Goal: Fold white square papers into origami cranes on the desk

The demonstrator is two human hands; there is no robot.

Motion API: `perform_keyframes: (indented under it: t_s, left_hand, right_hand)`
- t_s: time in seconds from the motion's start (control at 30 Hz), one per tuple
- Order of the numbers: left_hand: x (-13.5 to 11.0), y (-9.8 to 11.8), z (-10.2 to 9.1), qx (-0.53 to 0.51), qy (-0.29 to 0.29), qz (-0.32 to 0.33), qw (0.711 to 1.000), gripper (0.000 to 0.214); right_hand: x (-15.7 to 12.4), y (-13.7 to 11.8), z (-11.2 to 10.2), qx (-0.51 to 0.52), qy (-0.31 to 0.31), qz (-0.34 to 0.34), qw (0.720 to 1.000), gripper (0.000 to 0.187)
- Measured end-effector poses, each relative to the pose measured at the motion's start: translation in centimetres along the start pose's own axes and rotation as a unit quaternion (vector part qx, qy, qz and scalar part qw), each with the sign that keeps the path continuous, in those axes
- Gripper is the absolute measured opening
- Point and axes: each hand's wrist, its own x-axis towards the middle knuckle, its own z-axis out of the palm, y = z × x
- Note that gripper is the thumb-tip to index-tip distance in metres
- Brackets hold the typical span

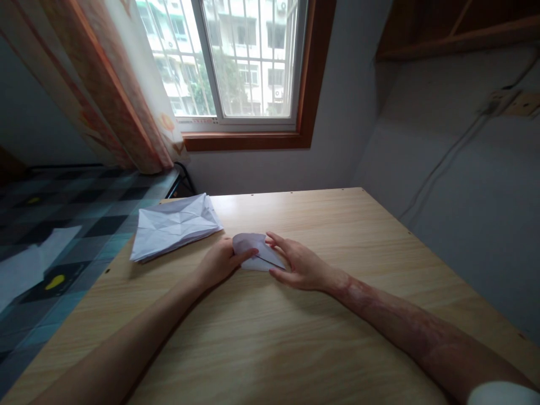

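A small folded piece of white paper [250, 244] is between my two hands, just above or on the wooden table. My left hand [221, 261] grips its left end, the thumb pressed on top and the other fingers mostly hidden behind. At the pointed right end, my right hand [301, 263] holds the paper by its edges, with the thumb at the near side and the forefinger at the far side. A slanting fold line crosses the paper's near face. Beyond my left hand lies a stack of creased white paper sheets [177, 225].
The wooden table [320, 337] ends at the wall below a barred window [253, 62]. To the left is a bed with a checked cover [97, 225] and loose white paper [25, 270] on it. A curtain [109, 84] hangs there. A cable [442, 154] runs down the right wall.
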Motion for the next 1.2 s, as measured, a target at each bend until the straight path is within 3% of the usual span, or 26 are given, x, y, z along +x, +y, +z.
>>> perform_keyframes:
  t_s: [0.2, 0.43, 0.7, 0.97, 1.2]
  left_hand:
    - [0.2, -1.3, -0.3, -0.071, -0.064, 0.025, 0.995, 0.049]
    - [0.0, -1.9, -0.9, -0.068, -0.116, 0.028, 0.99, 0.061]
    - [-0.1, -0.6, -0.4, -0.063, -0.067, 0.0, 0.996, 0.039]
    - [0.0, 0.0, -0.7, -0.014, -0.034, 0.03, 0.999, 0.042]
    - [0.2, 0.1, -0.5, 0.064, -0.005, 0.078, 0.995, 0.031]
  right_hand:
    - [0.0, 0.3, 0.2, -0.032, 0.013, -0.007, 0.999, 0.094]
    - [0.2, -0.3, -0.2, -0.032, 0.005, 0.01, 0.999, 0.087]
    - [0.2, -0.3, -0.2, -0.05, 0.001, 0.007, 0.999, 0.08]
    - [0.2, -0.9, -0.6, -0.109, -0.085, -0.036, 0.99, 0.069]
    - [0.3, -0.9, -0.7, -0.096, -0.083, -0.063, 0.99, 0.061]
